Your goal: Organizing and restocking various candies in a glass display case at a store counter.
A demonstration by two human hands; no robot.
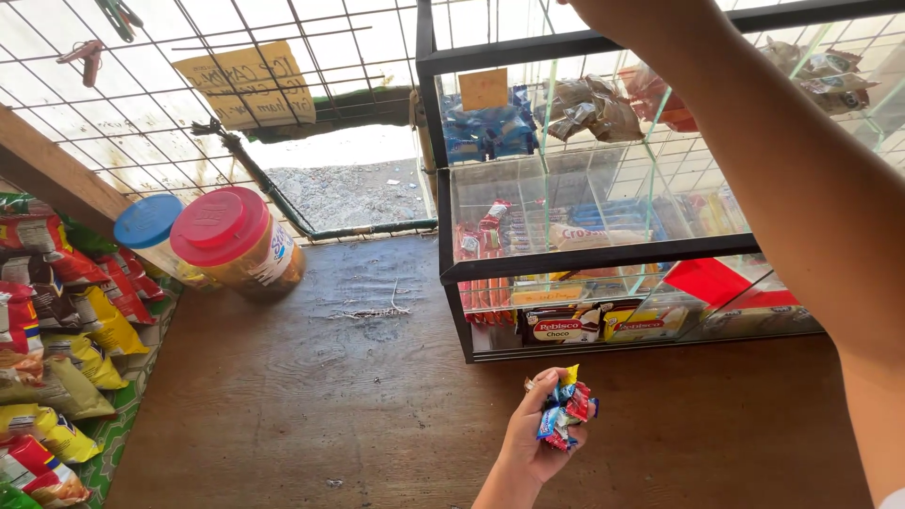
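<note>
While the view looked down on the counter:
Left hand [537, 435]: fingers were curled tight round a bunch of candies [566, 411], low over the wooden counter [311, 396].
Candies: wrappers fanned up and rightward; no single long axis could be told.
Right arm [801, 188]: raised over the glass case [603, 254]; its hand was out of frame, grip unknowable.
Open room: bare wood lay between jars [236, 240], snack packets [57, 339] and case.

A glass display case [603, 254] of snack packs stands just above the fingers; red-lidded jar [240, 243], blue-lidded jar [151, 226] and chip bags [57, 349] lie far left.
</note>
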